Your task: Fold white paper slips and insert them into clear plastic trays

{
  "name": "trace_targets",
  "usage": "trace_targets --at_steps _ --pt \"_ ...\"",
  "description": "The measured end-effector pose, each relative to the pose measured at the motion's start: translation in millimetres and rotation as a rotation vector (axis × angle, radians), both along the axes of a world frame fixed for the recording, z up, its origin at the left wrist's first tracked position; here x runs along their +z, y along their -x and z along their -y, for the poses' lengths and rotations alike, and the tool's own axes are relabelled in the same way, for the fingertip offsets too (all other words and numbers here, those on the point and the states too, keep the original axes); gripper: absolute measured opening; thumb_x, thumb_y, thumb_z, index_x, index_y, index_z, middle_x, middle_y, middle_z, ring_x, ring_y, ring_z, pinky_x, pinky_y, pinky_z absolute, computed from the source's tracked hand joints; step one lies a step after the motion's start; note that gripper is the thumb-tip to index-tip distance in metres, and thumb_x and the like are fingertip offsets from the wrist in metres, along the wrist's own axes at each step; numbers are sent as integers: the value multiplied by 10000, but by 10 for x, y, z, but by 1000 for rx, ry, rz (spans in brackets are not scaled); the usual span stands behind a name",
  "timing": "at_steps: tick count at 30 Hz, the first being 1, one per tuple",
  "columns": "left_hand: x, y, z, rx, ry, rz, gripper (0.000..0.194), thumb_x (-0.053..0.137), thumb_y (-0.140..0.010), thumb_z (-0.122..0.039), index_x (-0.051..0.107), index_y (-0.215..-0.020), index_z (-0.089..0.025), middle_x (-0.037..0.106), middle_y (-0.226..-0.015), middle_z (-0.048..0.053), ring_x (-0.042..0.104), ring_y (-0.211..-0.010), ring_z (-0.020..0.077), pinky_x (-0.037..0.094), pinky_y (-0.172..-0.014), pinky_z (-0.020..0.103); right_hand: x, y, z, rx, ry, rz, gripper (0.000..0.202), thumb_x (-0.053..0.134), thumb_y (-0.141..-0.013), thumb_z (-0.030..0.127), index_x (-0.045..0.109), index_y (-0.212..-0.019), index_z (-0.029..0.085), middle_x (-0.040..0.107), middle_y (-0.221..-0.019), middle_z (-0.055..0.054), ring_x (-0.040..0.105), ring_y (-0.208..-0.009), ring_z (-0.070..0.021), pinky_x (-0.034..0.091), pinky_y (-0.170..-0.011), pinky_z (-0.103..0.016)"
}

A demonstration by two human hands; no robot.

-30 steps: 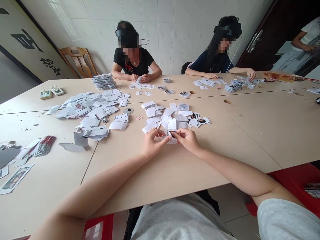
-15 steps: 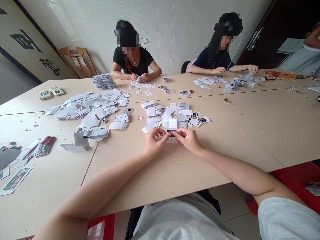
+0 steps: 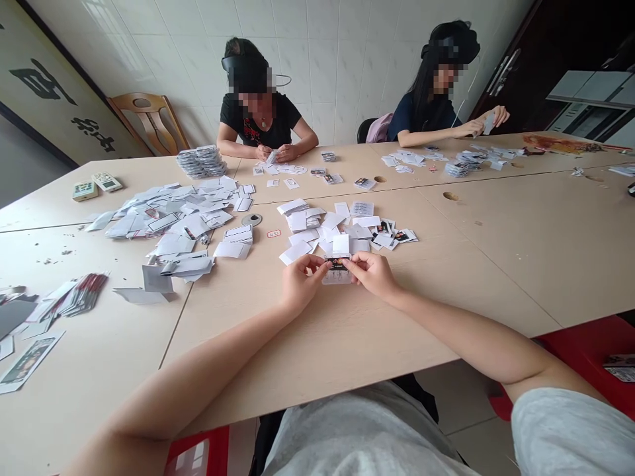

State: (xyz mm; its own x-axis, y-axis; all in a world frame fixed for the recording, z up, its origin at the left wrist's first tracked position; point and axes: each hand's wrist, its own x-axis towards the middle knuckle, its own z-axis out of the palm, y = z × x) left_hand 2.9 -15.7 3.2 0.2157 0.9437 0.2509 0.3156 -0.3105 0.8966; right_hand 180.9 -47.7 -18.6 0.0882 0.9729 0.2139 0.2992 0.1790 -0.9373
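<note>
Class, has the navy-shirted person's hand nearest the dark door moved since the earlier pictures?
Yes: the hand rose above the pale wooden table, past its far edge.

A pale tiled wall [image 3: 317,73] runs behind the long wooden table [image 3: 347,330] — its top light, with seams and round holes — and catches a bright sheen at upper left. A wooden chair [image 3: 149,122] stands against it, beside a framed panel [image 3: 54,86] with dark characters. At right is a dark door [image 3: 516,66] with a metal handle [image 3: 505,71]; below, red stools [image 3: 590,350] — and pale floor tiles [image 3: 459,396].
</note>
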Motion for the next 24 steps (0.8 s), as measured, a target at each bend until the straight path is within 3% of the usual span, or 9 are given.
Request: trace_targets --at_steps 4,9,13,17,20,24 --pt "-45 -1 -34 -14 69 96 290 685 -686 -399 633 -857 -171 614 -658 0 457 -554 100 330 -526 235 -7 -4 -3 4 11 -16 354 584 -774 504 507 -623 193 571 -482 0 523 -426 -136 397 -411 -234" --pt "-85 2 -58 -11 37 94 246 684 -692 -396 617 -697 -159 582 -654 4 415 -556 92 322 -525 232 -4 -3 -3 13 -12 -17 345 584 -779 490 504 -626 192 565 -472 3 542 -433 -140 413 -426 -232" --pt "-86 -3 -52 4 46 105 246 667 -710 -403 610 -717 -164 578 -678 8 418 -549 92 327 -512 230 13 6 8 25 1 -13 325 559 -801 478 517 -651 193 559 -458 10 529 -405 -135 402 -411 -228" --pt "-91 -11 -53 57 41 97 250 686 -689 -402 620 -699 -161 587 -849 45 521 -729 130 382 -571 226 29 14 16 29 2 -5 325 538 -816 472 502 -649 196 560 -464 11 520 -394 -131 398 -406 -227" --pt "-104 -18 -55 23 158 191 276 697 -673 -408 602 -703 -151 596 -950 59 557 -732 134 418 -594 240 46 19 26 30 -10 19 332 535 -818 468 489 -634 196 554 -460 12 515 -396 -126 398 -414 -226" --pt "-123 -24 -49 -23 266 258 308 699 -669 -425 575 -720 -147 617 -871 48 563 -638 122 419 -560 244 72 25 37 24 -16 48 336 533 -818 458 472 -618 196 544 -460 17 498 -385 -117 385 -415 -225"
